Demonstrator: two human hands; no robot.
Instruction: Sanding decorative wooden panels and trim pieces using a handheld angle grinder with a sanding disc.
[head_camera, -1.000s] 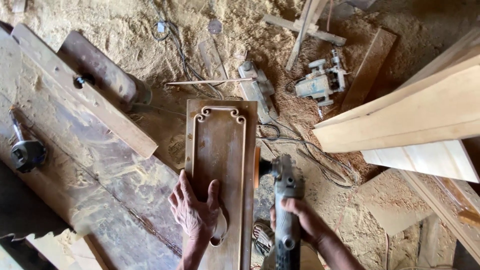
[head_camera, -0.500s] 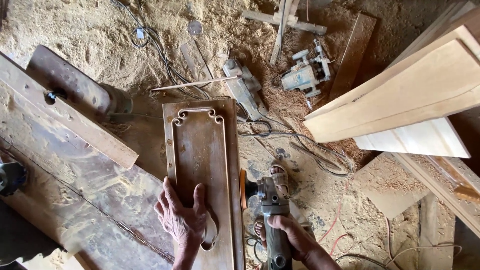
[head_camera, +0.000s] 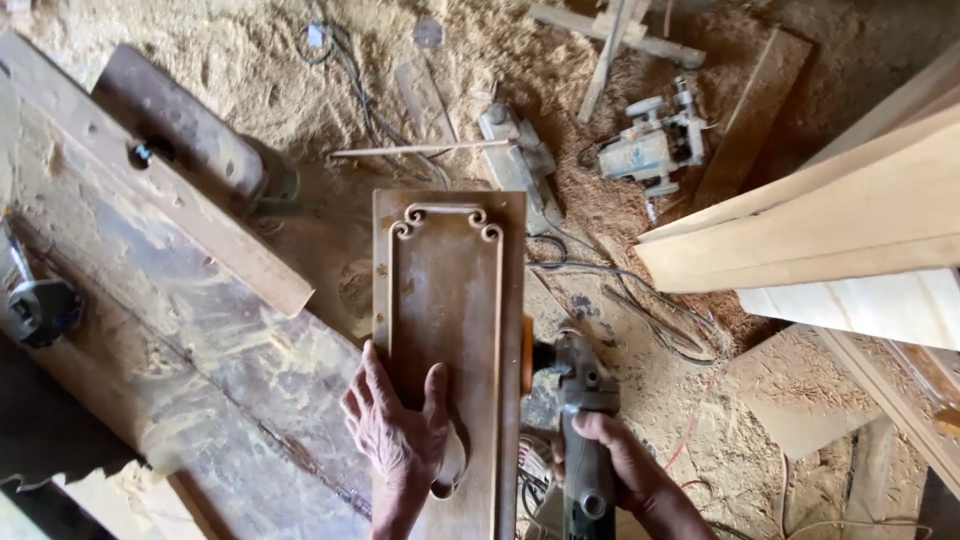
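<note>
**Carved panel being edged with a hand grinder**

At the far left, toward nine o'clock, a worn workbench (head_camera: 150, 300) is being seen dusted with sawdust, with a small dark tool (head_camera: 35, 310) lying at its edge. Toward the centre, a carved wooden panel (head_camera: 450, 300) is lying lengthwise, its scroll-cut end pointing to twelve o'clock. The panel is being pressed down by the left hand (head_camera: 400, 435) at six o'clock, fingers spread flat and released, grasping nothing. Just to the right, at about five o'clock, an angle grinder (head_camera: 583, 400) is being gripped by the right hand (head_camera: 625, 465), fingers clenched around its body; its disc is being held against the panel's right edge. Beyond, at one o'clock, a router (head_camera: 655, 145) is lying in sawdust among cables (head_camera: 620, 290). At three o'clock, pale planks (head_camera: 850, 230) are being seen stacked.
</note>
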